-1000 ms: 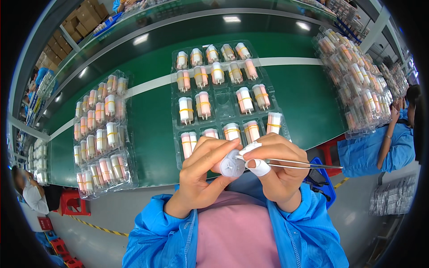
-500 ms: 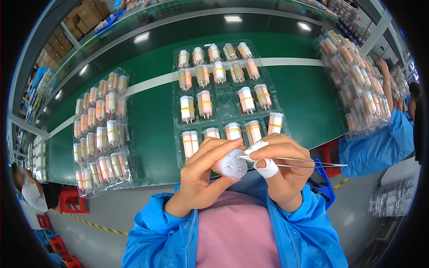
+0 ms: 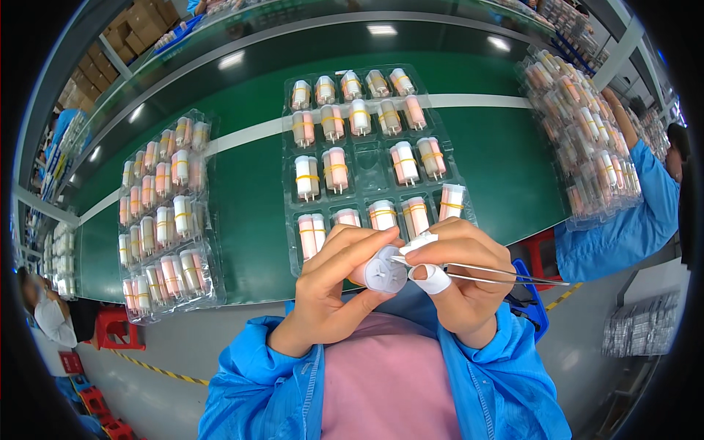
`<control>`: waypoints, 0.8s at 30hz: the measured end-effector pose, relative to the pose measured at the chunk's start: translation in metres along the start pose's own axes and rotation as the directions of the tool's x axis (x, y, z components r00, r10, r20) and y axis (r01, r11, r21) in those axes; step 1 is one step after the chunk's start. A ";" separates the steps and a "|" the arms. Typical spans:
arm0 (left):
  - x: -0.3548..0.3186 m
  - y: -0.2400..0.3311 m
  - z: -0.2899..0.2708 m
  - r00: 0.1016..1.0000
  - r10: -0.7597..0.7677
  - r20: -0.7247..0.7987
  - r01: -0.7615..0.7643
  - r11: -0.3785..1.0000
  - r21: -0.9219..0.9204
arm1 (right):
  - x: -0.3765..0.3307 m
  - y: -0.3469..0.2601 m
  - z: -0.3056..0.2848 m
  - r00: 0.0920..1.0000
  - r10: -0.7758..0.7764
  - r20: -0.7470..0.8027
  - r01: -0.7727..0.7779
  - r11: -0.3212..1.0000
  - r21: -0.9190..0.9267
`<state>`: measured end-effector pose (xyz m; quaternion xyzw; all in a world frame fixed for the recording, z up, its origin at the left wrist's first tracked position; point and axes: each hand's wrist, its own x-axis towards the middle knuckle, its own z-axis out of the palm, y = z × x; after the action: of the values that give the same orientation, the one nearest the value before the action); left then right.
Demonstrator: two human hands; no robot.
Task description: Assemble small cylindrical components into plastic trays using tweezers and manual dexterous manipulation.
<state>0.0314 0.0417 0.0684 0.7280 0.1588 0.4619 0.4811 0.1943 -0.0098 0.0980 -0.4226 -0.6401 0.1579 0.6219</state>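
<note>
My left hand [image 3: 323,286] curls around a round part with a white disc-like face [image 3: 384,271], which is turned toward my right hand. Small raised details show on that face; most of its body is hidden by my fingers. In my right hand [image 3: 469,282] is a pair of metal tweezers [image 3: 513,276], the tips at the edge of the white face and the rear end sticking out to the right. White wraps [image 3: 431,279] cover my right thumb and a fingertip. Just beyond both hands lies a clear plastic tray [image 3: 369,167] of pink, white and grey cylinders bound in yellow bands.
Another filled tray [image 3: 213,293] lies to the left on the green work surface [image 3: 253,198]. Stacked filled trays [image 3: 598,147] stand at the right, beside another person's blue sleeve [image 3: 623,205]. A white line [image 3: 249,137] crosses the surface. A blue bin [image 3: 539,315] sits below right.
The tweezers' rear end has dipped slightly, and the white face has tilted a little in my left hand. At the right, the other person's arm has shifted forward along the stacked trays.
</note>
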 end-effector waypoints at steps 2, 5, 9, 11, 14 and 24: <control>0.000 0.000 0.000 1.000 0.003 -0.004 -0.003 1.000 0.020 | 0.001 0.000 0.000 1.000 -0.006 0.006 0.006 1.000 -0.007; 0.000 0.000 0.000 1.000 0.026 -0.002 -0.026 0.997 0.075 | 0.002 0.000 -0.001 1.000 -0.014 0.015 0.015 1.000 -0.016; 0.003 -0.001 -0.006 0.993 0.105 0.060 -0.116 0.965 0.234 | 0.005 -0.003 -0.001 0.999 -0.029 0.036 0.032 0.997 -0.068; 0.002 -0.001 -0.006 0.996 0.067 0.054 -0.076 0.982 0.175 | 0.007 -0.003 -0.002 0.998 -0.028 0.060 0.033 0.996 -0.077; -0.002 0.004 0.002 0.994 -0.113 -0.006 0.111 0.985 -0.134 | 0.006 -0.001 -0.005 1.000 0.022 -0.018 -0.021 0.998 0.065; -0.001 0.008 0.005 0.960 -0.281 -0.020 0.254 0.895 -0.366 | -0.006 0.002 -0.011 0.959 0.257 -0.119 -0.169 0.855 0.490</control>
<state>0.0334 0.0339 0.0741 0.5815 0.1876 0.4387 0.6590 0.2045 -0.0162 0.0945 -0.3383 -0.4719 0.3391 0.7402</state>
